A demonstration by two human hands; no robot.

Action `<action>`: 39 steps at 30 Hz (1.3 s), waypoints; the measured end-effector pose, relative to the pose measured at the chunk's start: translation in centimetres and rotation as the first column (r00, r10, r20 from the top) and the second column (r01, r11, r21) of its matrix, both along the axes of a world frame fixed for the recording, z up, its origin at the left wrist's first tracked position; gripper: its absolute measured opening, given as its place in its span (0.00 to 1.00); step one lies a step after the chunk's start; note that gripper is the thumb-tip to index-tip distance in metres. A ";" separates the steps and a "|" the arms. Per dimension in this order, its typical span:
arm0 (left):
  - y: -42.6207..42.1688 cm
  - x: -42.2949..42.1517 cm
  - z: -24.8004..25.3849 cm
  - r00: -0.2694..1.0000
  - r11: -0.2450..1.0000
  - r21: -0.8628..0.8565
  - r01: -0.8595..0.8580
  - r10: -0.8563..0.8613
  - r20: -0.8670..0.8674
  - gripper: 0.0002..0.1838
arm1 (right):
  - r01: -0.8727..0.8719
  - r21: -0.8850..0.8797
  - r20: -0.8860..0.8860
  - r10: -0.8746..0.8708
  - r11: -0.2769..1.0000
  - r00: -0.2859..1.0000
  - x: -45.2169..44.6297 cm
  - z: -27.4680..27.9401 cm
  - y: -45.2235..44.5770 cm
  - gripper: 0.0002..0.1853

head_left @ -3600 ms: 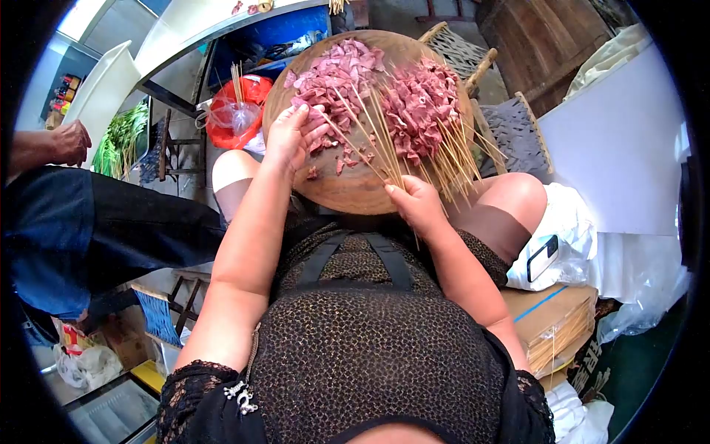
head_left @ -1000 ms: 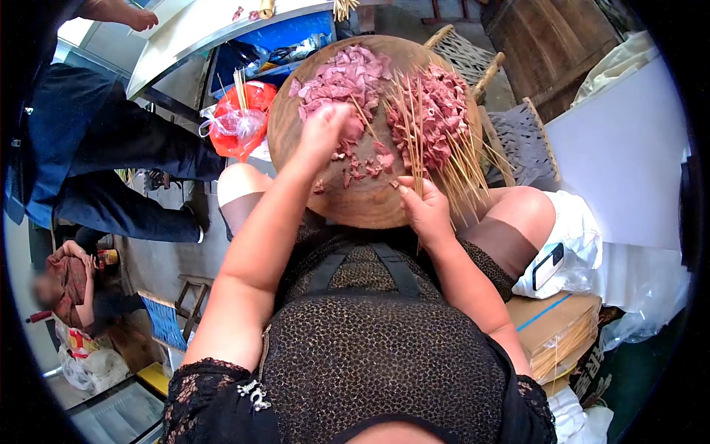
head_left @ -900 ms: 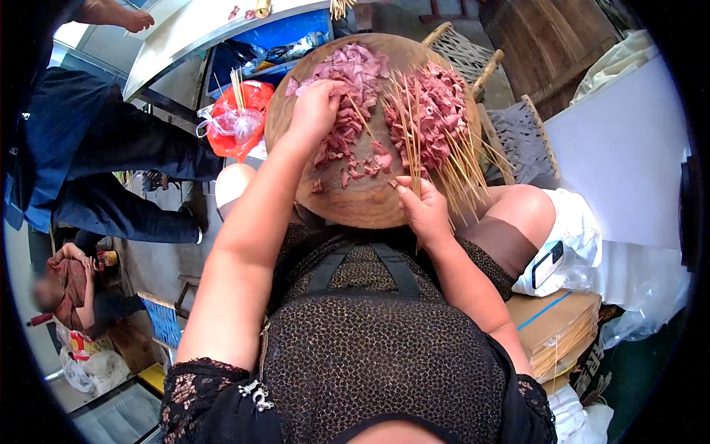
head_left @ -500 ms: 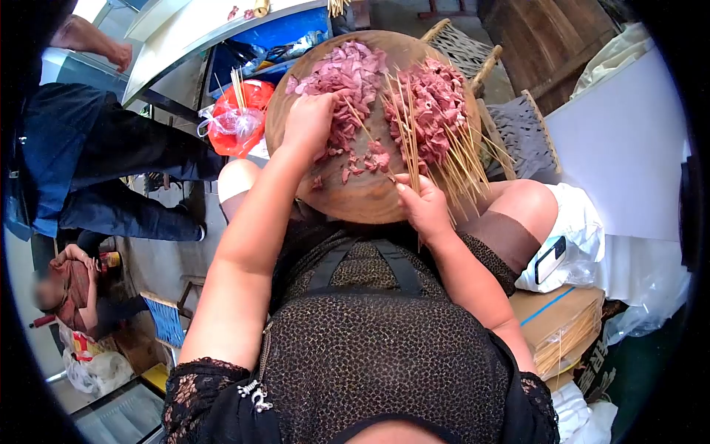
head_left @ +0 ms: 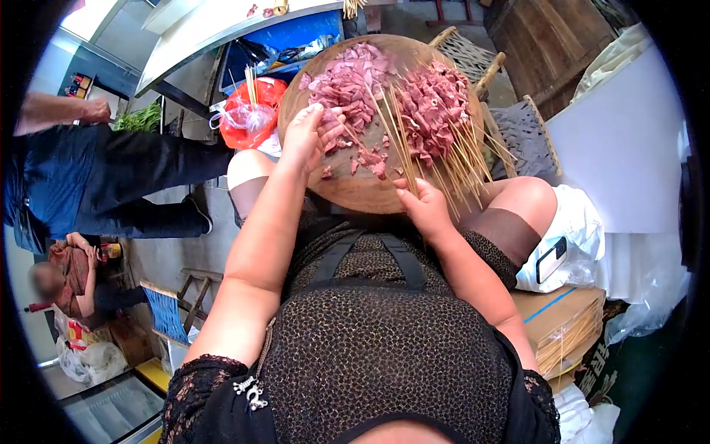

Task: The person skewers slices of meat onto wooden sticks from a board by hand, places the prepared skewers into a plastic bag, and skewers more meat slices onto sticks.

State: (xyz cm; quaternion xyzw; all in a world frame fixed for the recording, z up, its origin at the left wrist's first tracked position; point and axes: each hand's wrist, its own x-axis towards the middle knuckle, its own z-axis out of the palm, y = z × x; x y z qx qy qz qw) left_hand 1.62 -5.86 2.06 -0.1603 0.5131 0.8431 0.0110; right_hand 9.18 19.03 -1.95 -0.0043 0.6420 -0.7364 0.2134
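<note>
On my lap rests a round wooden board (head_left: 347, 194) carrying a loose pile of sliced raw meat (head_left: 359, 78). My left hand (head_left: 307, 139) is over the board's left side, fingers apart, with no meat visible in it. My right hand (head_left: 427, 207) grips several bamboo skewers (head_left: 398, 137) at the near edge. One of them slants toward my left hand and has a little meat (head_left: 372, 161) on it. Right of these lies a heap of threaded meat skewers (head_left: 436, 111), their bare sticks pointing toward me.
A red plastic bag (head_left: 248, 122) with upright sticks stands left of the board, by a blue crate (head_left: 285, 33). A woven chair (head_left: 521, 133) is at the right. A phone (head_left: 551, 260) lies on white plastic. Another person (head_left: 126, 170) stands at left; someone sits behind.
My left hand has opened and drawn slightly away from the meat pile. The skewers in my right hand have tilted a little left. The standing person's hand has moved down and left.
</note>
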 end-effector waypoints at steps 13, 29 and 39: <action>0.5 0.4 -0.1 1.000 1.000 0.028 0.012 -0.013 0.015 0.10 | -0.054 0.061 0.013 0.053 0.997 0.999 0.3 0.7 0.6 0.09; 2.8 0.5 0.6 0.999 0.980 0.196 -0.015 0.021 -0.029 0.10 | 0.042 0.023 -0.025 -0.042 0.999 0.999 0.4 0.5 -0.2 0.09; 2.6 0.2 1.1 0.996 0.986 0.145 0.082 -0.075 -0.054 0.09 | 0.078 0.049 -0.091 -0.073 0.996 0.993 0.2 0.5 0.0 0.09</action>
